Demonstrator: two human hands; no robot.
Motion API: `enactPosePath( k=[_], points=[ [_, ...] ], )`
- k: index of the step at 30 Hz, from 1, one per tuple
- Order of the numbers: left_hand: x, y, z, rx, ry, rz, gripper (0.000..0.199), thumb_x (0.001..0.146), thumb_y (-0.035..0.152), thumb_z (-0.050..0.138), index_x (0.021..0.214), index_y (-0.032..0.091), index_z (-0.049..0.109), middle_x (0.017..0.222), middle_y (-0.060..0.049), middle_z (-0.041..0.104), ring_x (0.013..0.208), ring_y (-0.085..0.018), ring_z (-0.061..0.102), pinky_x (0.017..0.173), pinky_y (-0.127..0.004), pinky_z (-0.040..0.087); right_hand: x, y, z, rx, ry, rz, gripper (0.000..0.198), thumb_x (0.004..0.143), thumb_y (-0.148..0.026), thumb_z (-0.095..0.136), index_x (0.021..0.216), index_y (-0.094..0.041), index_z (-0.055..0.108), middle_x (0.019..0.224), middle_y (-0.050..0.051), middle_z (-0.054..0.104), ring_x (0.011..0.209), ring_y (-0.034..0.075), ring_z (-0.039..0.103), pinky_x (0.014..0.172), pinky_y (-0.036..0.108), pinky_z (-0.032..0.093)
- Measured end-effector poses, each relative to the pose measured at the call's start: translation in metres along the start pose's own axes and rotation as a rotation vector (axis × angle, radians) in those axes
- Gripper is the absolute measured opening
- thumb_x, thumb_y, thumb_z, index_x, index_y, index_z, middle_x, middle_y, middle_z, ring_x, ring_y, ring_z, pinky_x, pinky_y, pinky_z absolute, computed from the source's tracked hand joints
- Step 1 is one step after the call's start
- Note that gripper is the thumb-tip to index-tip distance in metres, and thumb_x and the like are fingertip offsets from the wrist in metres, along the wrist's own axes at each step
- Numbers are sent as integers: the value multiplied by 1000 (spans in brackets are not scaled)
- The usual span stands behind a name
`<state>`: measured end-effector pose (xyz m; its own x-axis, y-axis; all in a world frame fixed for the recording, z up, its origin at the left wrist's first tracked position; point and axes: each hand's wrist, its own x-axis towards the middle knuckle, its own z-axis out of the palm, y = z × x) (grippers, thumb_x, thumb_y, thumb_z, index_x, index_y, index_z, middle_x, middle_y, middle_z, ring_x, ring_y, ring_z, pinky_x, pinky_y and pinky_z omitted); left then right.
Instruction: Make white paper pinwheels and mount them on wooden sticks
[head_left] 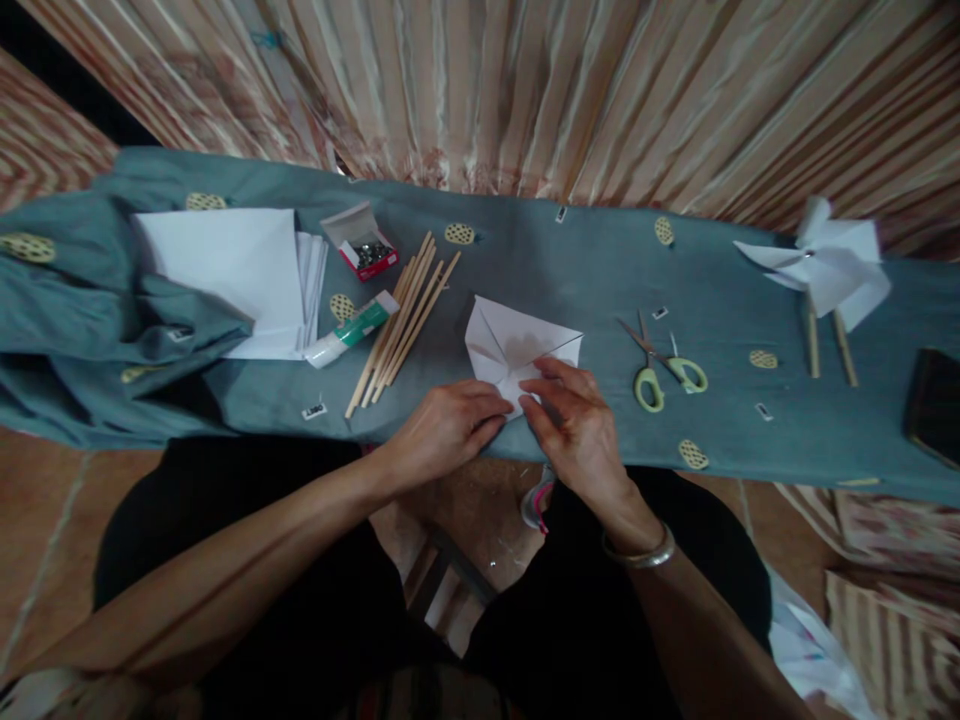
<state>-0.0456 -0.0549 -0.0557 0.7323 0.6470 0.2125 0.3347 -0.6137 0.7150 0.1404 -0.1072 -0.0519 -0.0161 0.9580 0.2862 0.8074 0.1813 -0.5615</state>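
Note:
A white paper sheet (517, 328) with crease or cut lines running toward its middle lies at the table's front edge. My left hand (457, 425) pinches its near left edge between thumb and fingers. On the right side, my right hand (574, 415) has its fingers curled over the same sheet, thumb and fingertips pressing near the centre and near corner. Just right of it rest scissors (660, 365) with light green handles, blades partly apart. Farther right are finished-looking white paper pinwheels (832, 260) on wooden sticks.
Left of the sheet lie several wooden sticks (401, 325), a green-and-white tube (356, 328) and an open red box (367, 250) of small metal pins. A stack of white paper (232, 270) sits farther left, partly under bunched cloth. A dark phone-like object (934, 405) lies at the right edge.

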Motion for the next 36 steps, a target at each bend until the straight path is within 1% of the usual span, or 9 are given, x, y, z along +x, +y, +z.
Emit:
enactPosePath(
  k=[4,10,14,17,24,28,30,34,36],
  points=[
    [1,0,-1,5,-9,-4,19,91,17,53,99,16,71,95,-6,73,91,-18,69,85,-30,55,0,-1,0,-20,-9,-25,23,91,-23,52,102,-17,72,122,14,65,113,27,58,97,47,50],
    [3,1,-2,-2,-23,2,20,91,16,53,98,16,71,96,-7,73,91,-18,69,85,-32,55,-2,0,3,-57,-49,-30,27,92,-23,48,111,-22,67,131,10,58,122,27,52,104,48,47],
    [3,1,-1,4,-28,-4,19,91,16,53,97,16,71,95,-6,73,92,-19,69,86,-31,55,-1,0,3,-45,-50,-36,29,92,-24,46,114,-25,64,135,7,54,127,27,48,106,50,45],
    [3,1,-1,1,-41,-12,18,91,16,53,95,15,71,95,-7,73,91,-19,69,86,-31,55,1,-1,3,-25,-78,-30,30,92,-24,44,116,-28,63,138,6,52,130,28,47,109,52,42],
    [4,3,-3,1,-71,-36,19,93,16,51,98,14,69,96,-7,71,91,-18,68,87,-32,54,-4,-3,11,-8,-105,-29,45,87,-14,44,126,-32,57,146,4,47,138,30,41,111,53,38],
    [4,6,-3,74,-102,-25,21,95,22,48,98,14,68,93,-7,69,91,-19,66,84,-33,54,-7,-3,19,-66,-108,-45,44,89,-15,42,130,-29,52,148,7,46,139,32,39,107,57,38],
    [2,8,-2,129,-102,-7,20,95,24,50,97,14,67,93,-8,66,91,-20,64,82,-33,55,-7,-3,21,-65,-99,-49,45,89,-15,43,131,-29,51,148,7,47,138,32,40,107,56,40],
    [-1,10,-1,225,-105,13,20,94,23,50,100,12,66,99,-9,62,91,-19,62,79,-32,55,-5,-2,21,-46,-76,-55,49,87,-12,41,131,-33,51,144,5,50,136,29,43,107,54,40],
    [-2,11,-1,265,-118,15,20,94,22,49,100,13,65,98,-9,62,89,-18,62,77,-31,56,-3,-2,21,-29,-81,-50,50,87,-12,41,129,-35,51,141,3,52,135,29,44,108,55,40]
  ],
)
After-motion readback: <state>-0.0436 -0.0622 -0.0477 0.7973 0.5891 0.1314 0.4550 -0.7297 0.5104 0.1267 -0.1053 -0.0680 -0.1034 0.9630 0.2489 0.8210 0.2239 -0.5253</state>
